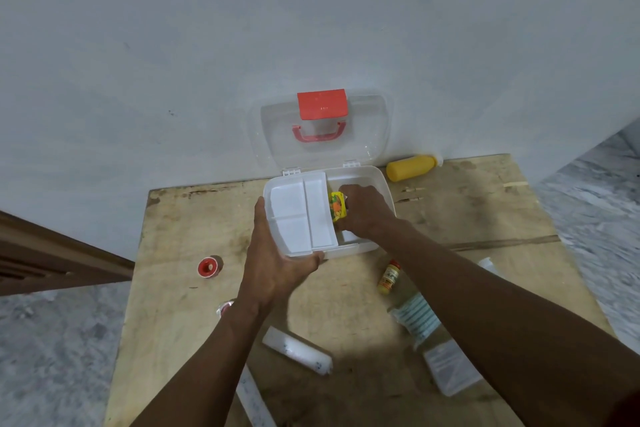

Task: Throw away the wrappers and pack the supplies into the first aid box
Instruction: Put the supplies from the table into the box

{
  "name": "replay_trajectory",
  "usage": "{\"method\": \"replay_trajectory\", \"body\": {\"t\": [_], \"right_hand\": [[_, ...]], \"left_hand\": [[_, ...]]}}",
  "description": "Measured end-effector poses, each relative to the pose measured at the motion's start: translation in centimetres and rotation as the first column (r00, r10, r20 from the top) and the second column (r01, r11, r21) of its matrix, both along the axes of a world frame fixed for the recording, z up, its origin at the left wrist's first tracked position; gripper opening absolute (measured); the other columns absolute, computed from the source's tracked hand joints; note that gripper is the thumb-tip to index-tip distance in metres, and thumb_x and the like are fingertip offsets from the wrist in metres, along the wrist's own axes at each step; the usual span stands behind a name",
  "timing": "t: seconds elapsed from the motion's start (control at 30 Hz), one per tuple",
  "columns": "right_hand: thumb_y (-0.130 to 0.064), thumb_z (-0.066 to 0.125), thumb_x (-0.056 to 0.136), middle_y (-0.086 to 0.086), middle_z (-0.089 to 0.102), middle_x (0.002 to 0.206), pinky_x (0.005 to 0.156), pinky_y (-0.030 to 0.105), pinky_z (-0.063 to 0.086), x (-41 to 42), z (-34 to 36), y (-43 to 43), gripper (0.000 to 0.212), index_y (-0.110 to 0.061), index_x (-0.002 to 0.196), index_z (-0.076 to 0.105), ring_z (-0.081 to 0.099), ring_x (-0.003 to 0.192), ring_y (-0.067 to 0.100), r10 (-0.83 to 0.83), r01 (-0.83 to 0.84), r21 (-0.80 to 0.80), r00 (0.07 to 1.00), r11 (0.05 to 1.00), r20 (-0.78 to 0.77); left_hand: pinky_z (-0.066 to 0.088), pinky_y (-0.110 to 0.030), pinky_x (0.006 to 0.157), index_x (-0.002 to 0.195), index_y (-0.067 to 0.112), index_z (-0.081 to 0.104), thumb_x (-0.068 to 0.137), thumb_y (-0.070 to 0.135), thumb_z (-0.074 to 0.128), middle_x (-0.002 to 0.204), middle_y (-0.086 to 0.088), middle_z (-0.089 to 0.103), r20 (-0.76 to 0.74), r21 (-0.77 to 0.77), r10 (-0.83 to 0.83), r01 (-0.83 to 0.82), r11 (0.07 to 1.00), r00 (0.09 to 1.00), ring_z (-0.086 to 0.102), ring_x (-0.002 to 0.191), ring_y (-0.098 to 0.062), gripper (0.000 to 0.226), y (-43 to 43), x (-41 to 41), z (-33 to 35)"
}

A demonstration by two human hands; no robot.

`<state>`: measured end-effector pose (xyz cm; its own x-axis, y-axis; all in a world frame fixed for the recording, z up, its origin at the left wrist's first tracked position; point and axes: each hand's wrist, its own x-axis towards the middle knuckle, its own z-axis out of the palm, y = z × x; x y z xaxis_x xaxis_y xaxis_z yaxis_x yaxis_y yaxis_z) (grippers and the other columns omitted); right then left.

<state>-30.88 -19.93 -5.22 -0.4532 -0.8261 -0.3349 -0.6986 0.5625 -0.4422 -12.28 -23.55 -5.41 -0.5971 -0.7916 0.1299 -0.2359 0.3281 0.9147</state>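
The white first aid box (381, 180) stands open at the back of the wooden table, its clear lid (270, 121) with a red latch and handle leaning on the wall. A white divided tray (298, 215) fills the box's left half. My left hand (277, 260) grips the box's front left corner. My right hand (363, 211) reaches into the right half, closed on a small yellow pack (337, 206) with colourful print. On the table lie a red tape roll (207, 267), a small yellow bottle (389, 277), a white wrapped roll (298, 350) and a striped packet (415, 315).
A large yellow bottle (412, 166) lies by the wall to the right of the box. A clear plastic case (450, 367) sits near the table's right front. A long white strip (252, 399) lies at the front edge. The table (180, 225) ends at left and right over grey floor.
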Motion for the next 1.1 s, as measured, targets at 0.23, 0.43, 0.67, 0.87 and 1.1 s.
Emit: {"method": "replay_trajectory", "body": {"t": [0.23,0.43,0.67,0.87,1.1], "right_hand": [[-0.024,0.077,0.079,0.014,0.068,0.103,0.071,0.031,0.043,0.7,0.5,0.2,0.035,-0.008,0.105,0.060,0.065,0.098,0.032,-0.065,0.066,0.024,0.998,0.998,-0.025],[-0.020,0.074,0.083,0.016,0.066,0.109,0.070,0.029,0.037,0.8,2.1,1.4,0.038,-0.002,0.112,0.057,0.063,0.103,0.032,-0.075,0.079,0.040,0.993,0.996,-0.090],[-0.020,0.064,0.090,0.013,0.067,0.118,0.094,0.036,0.045,2.5,6.0,6.1,0.036,-0.009,0.124,0.061,0.061,0.112,0.029,-0.257,0.219,-0.295,0.962,0.930,-0.096],[-0.017,0.058,0.089,0.013,0.062,0.117,0.089,0.035,0.043,3.8,6.6,13.1,0.031,-0.008,0.119,0.060,0.058,0.110,0.030,-0.483,0.430,-0.283,0.862,0.857,-0.153],[-0.030,0.054,0.096,0.021,0.047,0.137,0.099,0.037,0.041,5.3,2.4,19.1,0.054,-0.004,0.140,0.036,0.048,0.126,0.035,-0.598,0.599,-0.010,0.798,0.800,-0.077]], "left_hand": [[0.046,-0.004,0.080,0.137,0.021,0.032,0.056,0.048,0.085,0.120,0.019,0.049,0.027,0.049,-0.013,0.011,0.999,1.000,0.053,0.113,0.005,0.101,0.2,0.2,0.5],[0.047,-0.004,0.076,0.135,0.031,0.028,0.055,0.035,0.086,0.119,0.022,0.048,0.037,0.064,-0.013,0.011,0.998,0.999,0.050,0.109,0.013,0.099,0.4,0.5,0.7],[0.043,-0.004,0.070,0.136,0.028,0.028,0.059,0.023,0.092,0.117,0.022,0.048,0.067,0.070,-0.030,0.025,0.997,0.997,0.048,0.102,0.021,0.101,0.1,0.9,0.2],[0.041,-0.020,0.083,0.137,0.022,0.028,0.062,0.018,0.092,0.125,0.012,0.047,0.094,0.056,-0.020,0.015,0.998,0.995,0.052,0.102,-0.001,0.099,0.2,1.2,-0.3],[0.038,-0.028,0.093,0.143,0.017,0.023,0.065,0.020,0.091,0.129,0.010,0.046,0.105,0.068,-0.030,0.023,0.997,0.994,0.046,0.114,-0.011,0.104,0.2,1.2,-0.5]]}}
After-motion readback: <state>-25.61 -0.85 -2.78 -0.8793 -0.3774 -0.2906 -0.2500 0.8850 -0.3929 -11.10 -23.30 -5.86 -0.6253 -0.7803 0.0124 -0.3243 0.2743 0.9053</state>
